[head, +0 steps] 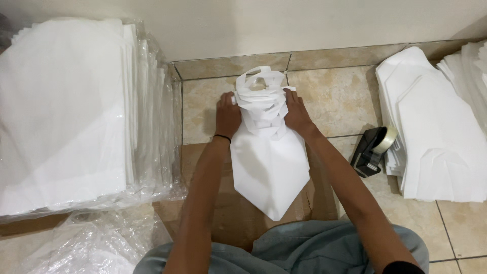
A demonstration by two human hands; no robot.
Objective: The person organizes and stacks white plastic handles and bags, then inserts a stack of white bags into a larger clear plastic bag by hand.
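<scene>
A stack of white pointed paper pieces (269,167) lies on a flat brown cardboard sheet (228,218) on the tiled floor, its point toward me. At its far end the looped white strips (261,96) are bunched together. My left hand (227,115) presses against the left side of the bunched strips, with a dark band on the wrist. My right hand (297,115) grips the right side of the same bunch. Both hands squeeze the stack between them.
A tall pile of white sheets in clear plastic wrap (66,116) stands at the left. More white pointed sheets (436,137) are piled at the right. A black tape dispenser (373,149) sits beside them. A wall (304,25) runs along the back.
</scene>
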